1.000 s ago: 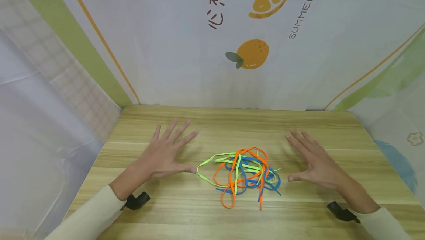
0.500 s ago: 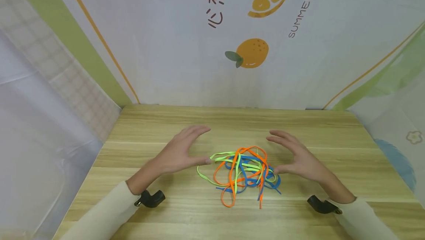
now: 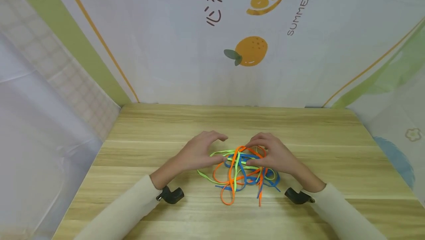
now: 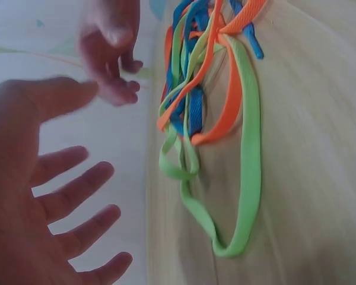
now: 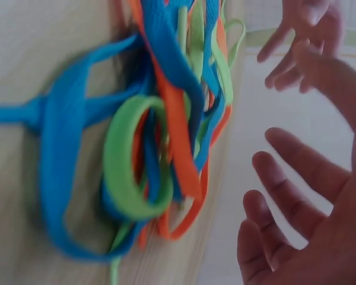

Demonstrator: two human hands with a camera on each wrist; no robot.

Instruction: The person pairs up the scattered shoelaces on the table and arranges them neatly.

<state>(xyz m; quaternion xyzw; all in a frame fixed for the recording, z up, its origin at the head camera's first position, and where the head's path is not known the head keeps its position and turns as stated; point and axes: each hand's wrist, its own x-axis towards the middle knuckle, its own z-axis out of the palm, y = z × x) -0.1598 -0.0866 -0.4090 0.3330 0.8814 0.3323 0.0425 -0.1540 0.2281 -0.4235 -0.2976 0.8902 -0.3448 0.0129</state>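
A tangle of flat shoelaces lies on the wooden table: an orange lace (image 3: 231, 173), a lime green lace (image 3: 236, 175) and a blue lace (image 3: 245, 176). Over the tangle's left side is my left hand (image 3: 199, 153), thumb and fingers apart with nothing between them. My right hand (image 3: 279, 155) hovers above its right side, fingers spread and loosely bent, overlapping the laces in the head view. Both wrist views show bare palms beside the heap. A long loop of green lace (image 4: 249, 154) stretches out in the left wrist view; blue lace (image 5: 62, 154) loops in the right wrist view.
The wooden table (image 3: 159, 125) ends at a hanging white cloth (image 3: 172, 48) printed with oranges and lettering. More cloth (image 3: 40, 140) hangs at the left. A black wrist mount (image 3: 170, 195) sits under the left sleeve cuff, another black mount (image 3: 297, 196) under the right.
Both hands have moved inward from either side of the tangle to over it, their widely spread fingers now more bent. The laces lie as before.
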